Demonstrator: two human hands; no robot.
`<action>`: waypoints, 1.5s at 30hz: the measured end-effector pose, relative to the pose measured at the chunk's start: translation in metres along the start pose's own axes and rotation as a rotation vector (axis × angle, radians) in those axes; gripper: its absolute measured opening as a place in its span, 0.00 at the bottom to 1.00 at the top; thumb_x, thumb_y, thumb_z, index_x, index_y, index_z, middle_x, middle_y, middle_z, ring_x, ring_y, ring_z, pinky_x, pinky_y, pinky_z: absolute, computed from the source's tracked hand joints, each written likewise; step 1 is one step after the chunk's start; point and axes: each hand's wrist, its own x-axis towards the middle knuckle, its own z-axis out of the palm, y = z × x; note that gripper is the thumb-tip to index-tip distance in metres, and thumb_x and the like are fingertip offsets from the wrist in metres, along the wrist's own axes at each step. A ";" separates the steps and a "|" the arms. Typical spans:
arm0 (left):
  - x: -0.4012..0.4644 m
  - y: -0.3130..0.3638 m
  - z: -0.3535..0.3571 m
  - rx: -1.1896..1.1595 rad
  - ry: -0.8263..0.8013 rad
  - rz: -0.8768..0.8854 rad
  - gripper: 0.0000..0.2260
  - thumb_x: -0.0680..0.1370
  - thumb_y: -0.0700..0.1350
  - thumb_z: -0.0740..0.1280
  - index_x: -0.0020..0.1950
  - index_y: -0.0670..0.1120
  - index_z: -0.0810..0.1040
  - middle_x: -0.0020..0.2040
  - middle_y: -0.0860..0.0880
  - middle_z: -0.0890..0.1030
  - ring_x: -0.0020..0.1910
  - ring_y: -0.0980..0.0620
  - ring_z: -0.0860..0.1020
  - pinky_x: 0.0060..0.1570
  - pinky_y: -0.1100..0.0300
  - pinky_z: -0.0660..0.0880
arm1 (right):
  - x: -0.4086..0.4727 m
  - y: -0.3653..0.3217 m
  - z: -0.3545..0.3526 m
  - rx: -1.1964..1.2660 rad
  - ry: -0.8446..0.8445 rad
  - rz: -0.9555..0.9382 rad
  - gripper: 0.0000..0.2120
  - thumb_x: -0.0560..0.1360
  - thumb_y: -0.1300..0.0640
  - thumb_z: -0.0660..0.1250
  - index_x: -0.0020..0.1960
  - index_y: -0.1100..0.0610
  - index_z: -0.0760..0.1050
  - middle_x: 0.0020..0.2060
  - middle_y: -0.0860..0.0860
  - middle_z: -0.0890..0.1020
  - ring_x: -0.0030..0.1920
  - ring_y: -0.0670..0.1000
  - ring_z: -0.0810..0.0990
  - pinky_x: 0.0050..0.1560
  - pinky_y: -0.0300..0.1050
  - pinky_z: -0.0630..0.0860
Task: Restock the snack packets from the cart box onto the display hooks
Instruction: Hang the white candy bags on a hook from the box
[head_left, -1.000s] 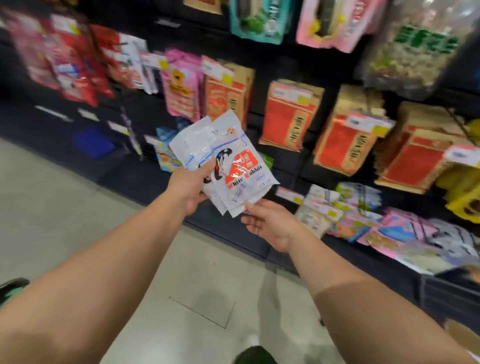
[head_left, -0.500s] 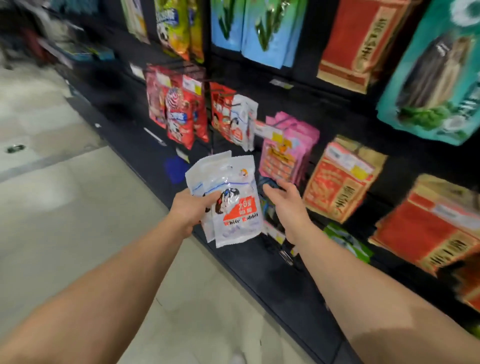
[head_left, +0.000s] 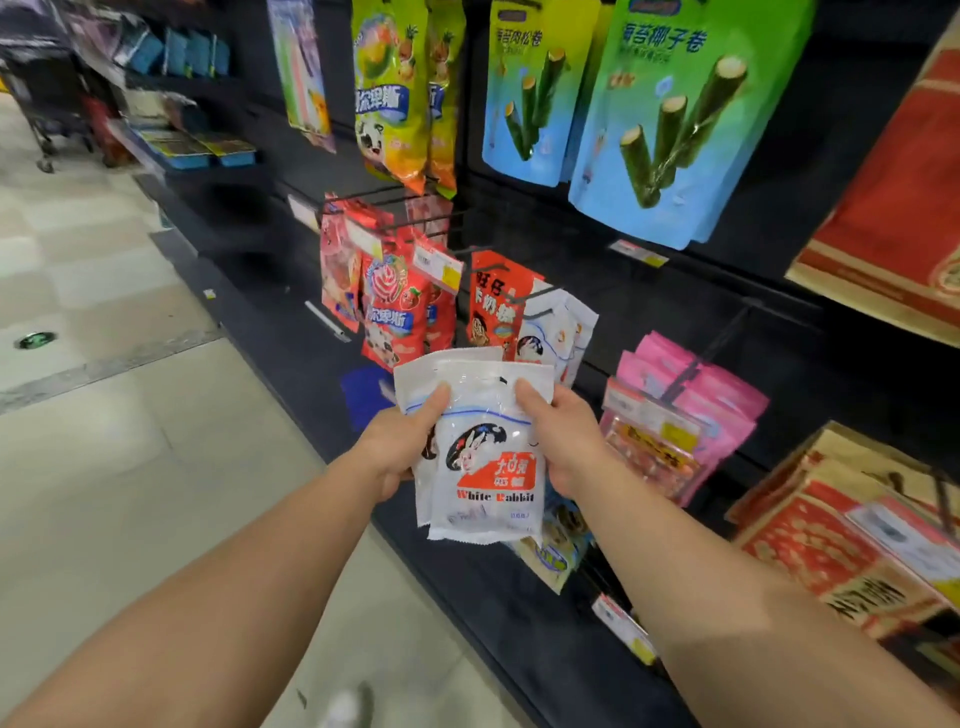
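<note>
While both hands grip, white packets (head_left: 485, 452) sit between them.

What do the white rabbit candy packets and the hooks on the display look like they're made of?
White Rabbit packets: likely thin glossy plastic film, since they show crinkles and glare; held by left hand and right hand. Display hooks: thin dark wire, probably coated metal.

both arms outstretched, left hand (head_left: 397, 449) and right hand (head_left: 569, 441) gripping.
</note>
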 end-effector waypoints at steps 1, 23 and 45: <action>0.014 0.005 -0.002 0.016 -0.023 -0.006 0.27 0.73 0.65 0.68 0.60 0.46 0.80 0.54 0.45 0.85 0.51 0.43 0.84 0.55 0.44 0.80 | 0.012 0.001 0.005 -0.006 0.029 -0.019 0.09 0.78 0.54 0.66 0.58 0.52 0.77 0.49 0.53 0.85 0.46 0.55 0.85 0.46 0.55 0.83; 0.199 0.049 -0.030 0.170 -0.341 -0.090 0.25 0.73 0.65 0.68 0.54 0.44 0.80 0.50 0.42 0.86 0.48 0.41 0.84 0.54 0.41 0.80 | 0.084 -0.014 0.048 0.012 0.686 -0.175 0.06 0.77 0.54 0.69 0.52 0.53 0.80 0.40 0.49 0.86 0.38 0.51 0.86 0.39 0.48 0.83; 0.200 0.052 -0.047 0.370 -0.628 -0.046 0.20 0.77 0.60 0.66 0.57 0.46 0.81 0.49 0.45 0.87 0.50 0.44 0.85 0.57 0.44 0.79 | 0.126 -0.031 0.039 -0.124 0.926 -0.079 0.06 0.75 0.49 0.69 0.43 0.50 0.78 0.43 0.50 0.84 0.45 0.54 0.84 0.49 0.54 0.82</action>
